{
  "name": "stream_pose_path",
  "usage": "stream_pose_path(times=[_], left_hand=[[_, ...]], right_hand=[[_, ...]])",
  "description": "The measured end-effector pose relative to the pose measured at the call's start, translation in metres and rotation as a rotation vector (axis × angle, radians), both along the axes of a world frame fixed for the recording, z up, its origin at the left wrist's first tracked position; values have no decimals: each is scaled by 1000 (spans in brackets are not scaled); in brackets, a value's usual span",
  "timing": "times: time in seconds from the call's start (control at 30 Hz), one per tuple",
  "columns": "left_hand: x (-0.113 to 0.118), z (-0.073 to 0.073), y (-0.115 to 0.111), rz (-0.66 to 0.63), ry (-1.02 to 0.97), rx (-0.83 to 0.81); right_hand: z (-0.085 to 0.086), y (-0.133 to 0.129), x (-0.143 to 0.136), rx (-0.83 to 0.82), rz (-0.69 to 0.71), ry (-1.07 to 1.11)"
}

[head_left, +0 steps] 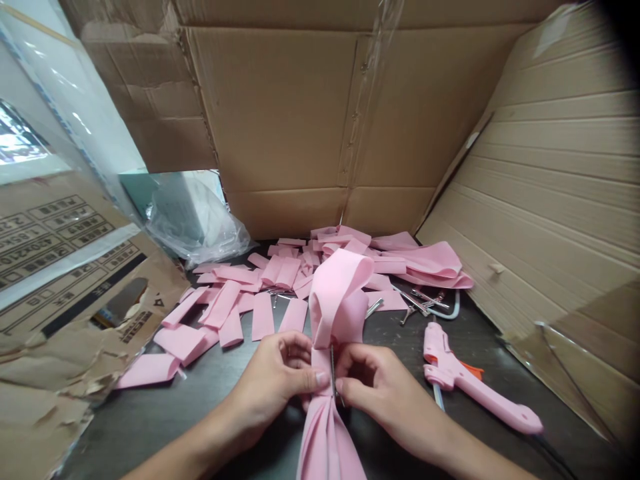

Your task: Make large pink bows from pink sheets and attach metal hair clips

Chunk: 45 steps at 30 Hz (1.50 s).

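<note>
Left of the glue gun [463, 378], 1 pink bow [340, 283] is gathered, its band [321, 363] apparently unfinished: left hand [270, 377] pinches the band, right hand [380, 380] closes fingertips on the metal clip [333, 370]. Loose strips [263, 317] wait beyond the gun.

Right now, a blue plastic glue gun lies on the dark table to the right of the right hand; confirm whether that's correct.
Not blue: the head view shows a pink plastic glue gun on the dark table, right of the right hand.

Head view: from above, facing forward and down, near tabletop [410, 357].
</note>
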<state>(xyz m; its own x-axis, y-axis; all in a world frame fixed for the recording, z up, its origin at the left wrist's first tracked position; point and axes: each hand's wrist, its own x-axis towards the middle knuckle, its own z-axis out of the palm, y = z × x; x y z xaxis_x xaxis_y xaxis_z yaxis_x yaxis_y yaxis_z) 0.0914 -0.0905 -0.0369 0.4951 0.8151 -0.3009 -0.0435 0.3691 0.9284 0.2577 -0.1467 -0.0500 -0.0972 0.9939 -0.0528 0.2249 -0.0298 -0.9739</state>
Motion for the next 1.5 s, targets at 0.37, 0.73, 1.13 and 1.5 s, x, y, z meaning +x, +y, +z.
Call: stream_pose_path(times=[0.37, 0.73, 1.13, 1.5], left_hand=[[1, 0, -1, -50, 28, 34], [1, 2, -2, -24, 21, 19], [1, -1, 1, -26, 16, 30], [3, 1, 0, -37, 28, 34]], right_hand=[[2, -1, 0, -6, -4, 26], [2, 0, 0, -58, -20, 70], [2, 0, -1, -146, -39, 142], [5, -1, -2, -175, -34, 150]])
